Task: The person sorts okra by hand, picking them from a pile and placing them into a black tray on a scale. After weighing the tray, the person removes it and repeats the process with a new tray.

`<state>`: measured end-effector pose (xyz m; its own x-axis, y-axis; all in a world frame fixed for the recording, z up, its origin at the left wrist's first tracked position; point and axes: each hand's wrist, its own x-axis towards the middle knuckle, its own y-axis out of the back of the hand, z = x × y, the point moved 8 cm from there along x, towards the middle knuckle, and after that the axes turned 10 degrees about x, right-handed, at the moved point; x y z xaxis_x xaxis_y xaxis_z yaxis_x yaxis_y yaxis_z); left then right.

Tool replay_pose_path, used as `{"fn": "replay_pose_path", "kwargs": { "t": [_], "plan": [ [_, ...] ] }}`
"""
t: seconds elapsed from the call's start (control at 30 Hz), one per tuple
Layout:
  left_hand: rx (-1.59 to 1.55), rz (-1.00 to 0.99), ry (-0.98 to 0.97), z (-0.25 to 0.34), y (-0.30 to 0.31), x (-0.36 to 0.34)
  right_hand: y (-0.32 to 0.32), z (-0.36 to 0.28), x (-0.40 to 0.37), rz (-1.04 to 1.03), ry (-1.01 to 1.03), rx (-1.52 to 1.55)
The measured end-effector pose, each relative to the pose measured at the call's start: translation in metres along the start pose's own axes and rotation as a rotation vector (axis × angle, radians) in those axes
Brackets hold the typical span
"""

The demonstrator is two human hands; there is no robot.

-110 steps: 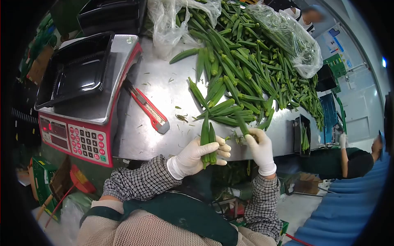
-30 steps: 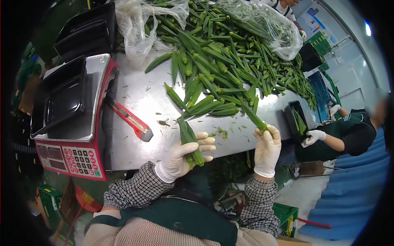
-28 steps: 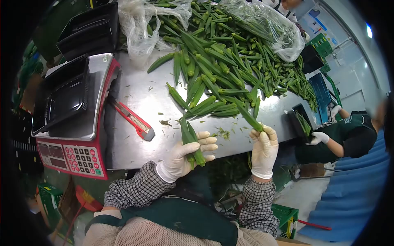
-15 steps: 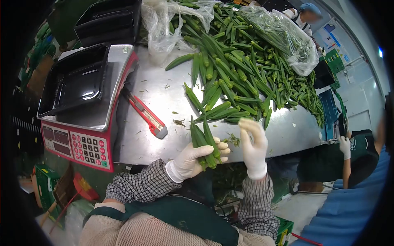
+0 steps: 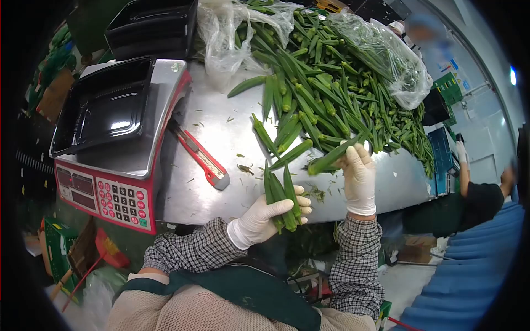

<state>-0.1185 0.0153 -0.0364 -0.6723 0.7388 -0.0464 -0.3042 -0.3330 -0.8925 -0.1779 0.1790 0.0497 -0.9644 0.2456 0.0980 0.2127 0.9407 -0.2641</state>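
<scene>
Gloved in white, my left hand is closed around a small bunch of okra pods, their tips pointing away from me, just off the table's front edge. My right hand pinches a single okra pod between thumb and fingers, tilted above the front of the heap. The large okra heap spreads over the metal table. A few loose pods lie at its near side. Bits of trimmings are scattered on the metal close to both hands.
A red box cutter lies beside the pink digital scale, which carries a black plastic tray. Another black tray stands behind. Clear plastic bags edge the heap. Co-workers are at the right, one with a gloved hand.
My right hand, with nothing in it before, now holds an okra pod and sits slightly farther right. My left hand keeps its bunch. The co-worker's arm at the right has moved.
</scene>
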Motion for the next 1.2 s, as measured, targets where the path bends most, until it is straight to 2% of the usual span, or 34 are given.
{"fn": "replay_pose_path", "kwargs": {
  "t": [0.1,0.23,0.33,0.37,0.47,0.57,0.6,0.7,0.83,0.9,0.97,1.0,1.03,1.1,1.2],
  "plan": [
    [0.013,0.0,0.003,0.001,0.0,0.0,-0.008,0.013,-0.011,-0.081,-0.187,0.255],
    [-0.009,-0.011,-0.018,0.002,-0.001,0.0,-0.012,0.018,-0.017,-0.059,-0.28,0.315],
    [-0.042,-0.029,-0.042,0.004,-0.006,0.0,-0.026,0.018,-0.031,-0.133,-0.342,-0.093],
    [-0.03,-0.043,-0.054,0.005,-0.009,0.001,-0.041,0.018,-0.039,-0.245,-0.354,-0.198],
    [0.018,-0.03,-0.032,0.004,-0.003,0.0,-0.071,0.015,-0.051,-0.325,-0.384,-0.285],
    [-0.033,-0.009,0.017,-0.001,0.004,-0.003,-0.056,0.015,-0.013,-0.256,0.055,-0.535],
    [-0.051,-0.036,0.012,-0.001,0.004,-0.002,-0.065,0.006,-0.006,-0.323,0.308,-0.887],
    [-0.077,-0.045,0.021,0.001,0.002,-0.002,-0.076,0.037,0.003,-0.417,0.551,-1.527],
    [-0.04,-0.065,0.005,0.006,-0.005,-0.003,-0.078,0.027,0.007,-0.456,0.698,-1.414],
    [-0.035,-0.071,0.009,0.004,-0.004,-0.004,-0.075,0.009,0.007,-0.407,0.662,-1.32],
    [-0.034,-0.075,0.011,0.003,-0.005,-0.004,-0.037,0.003,0.018,-0.168,0.368,-0.961],
    [-0.035,-0.077,0.005,0.004,-0.006,-0.004,-0.021,0.006,0.018,-0.039,0.165,-0.622],
    [-0.035,-0.079,-0.002,0.006,-0.007,-0.003,-0.017,0.005,0.015,-0.048,0.034,-0.414],
    [-0.04,-0.067,-0.019,0.008,-0.009,-0.003,-0.017,0.009,0.003,-0.069,-0.189,-0.2],
    [-0.043,-0.042,-0.044,0.01,-0.01,-0.002,-0.021,0.023,-0.016,-0.144,-0.337,0.055]
  ]
}}
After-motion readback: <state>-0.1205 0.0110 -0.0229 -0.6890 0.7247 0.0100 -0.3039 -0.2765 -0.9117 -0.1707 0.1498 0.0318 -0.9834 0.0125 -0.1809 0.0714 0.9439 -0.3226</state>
